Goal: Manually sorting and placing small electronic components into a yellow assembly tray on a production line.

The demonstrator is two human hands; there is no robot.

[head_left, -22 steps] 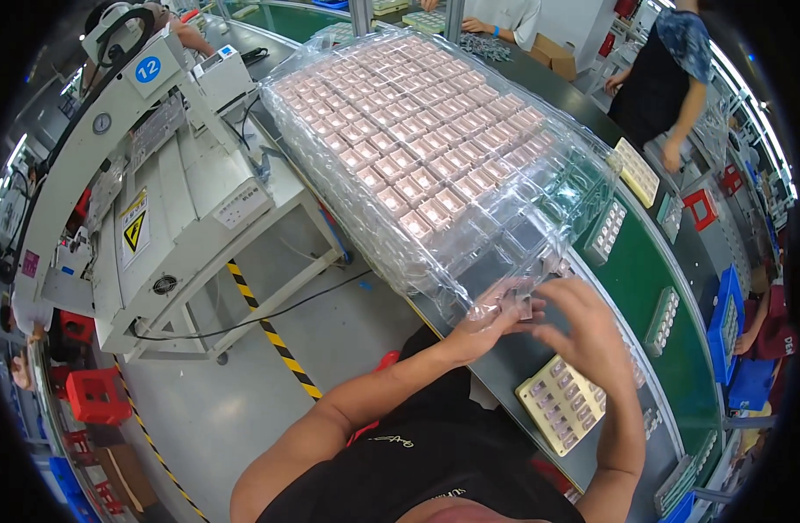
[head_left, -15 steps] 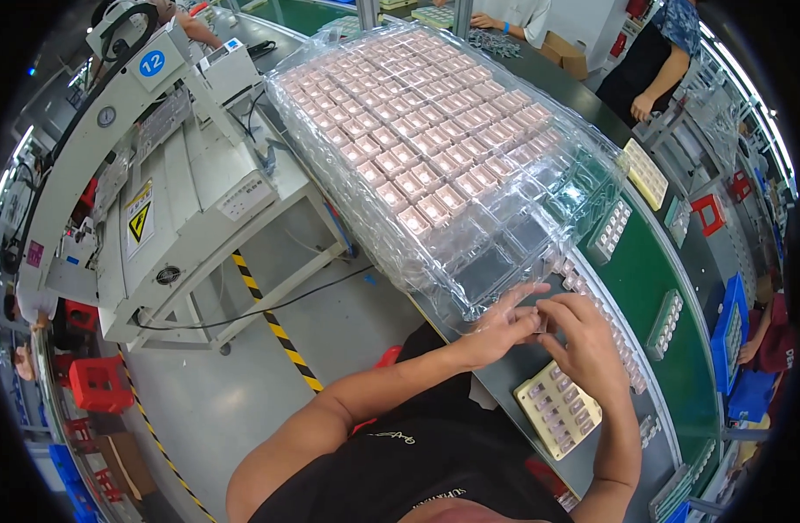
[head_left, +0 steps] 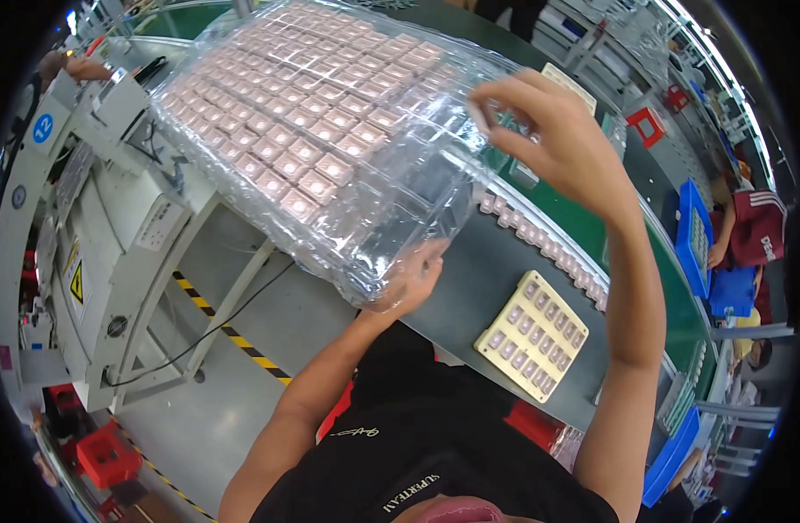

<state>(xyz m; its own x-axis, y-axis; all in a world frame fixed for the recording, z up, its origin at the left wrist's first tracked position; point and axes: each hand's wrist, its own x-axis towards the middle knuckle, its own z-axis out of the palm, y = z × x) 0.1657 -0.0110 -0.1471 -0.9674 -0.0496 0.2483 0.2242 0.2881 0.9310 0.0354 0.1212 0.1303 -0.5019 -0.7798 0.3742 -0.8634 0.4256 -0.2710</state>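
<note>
Stack of clear blister trays (head_left: 330, 131) raised above the grey bench (head_left: 487, 279). Left hand (head_left: 413, 283) supports its near corner from beneath; right hand (head_left: 548, 139) pinches the far edge. Yellow parts tray (head_left: 533, 334) lies below.

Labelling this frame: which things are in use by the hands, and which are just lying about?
In use:
- clear blister tray stack, part-filled with small square parts
- left hand, under its near corner
- right hand, at its right edge

Lying about:
- cream tray
- green conveyor
- blue bins
- white machine
</note>
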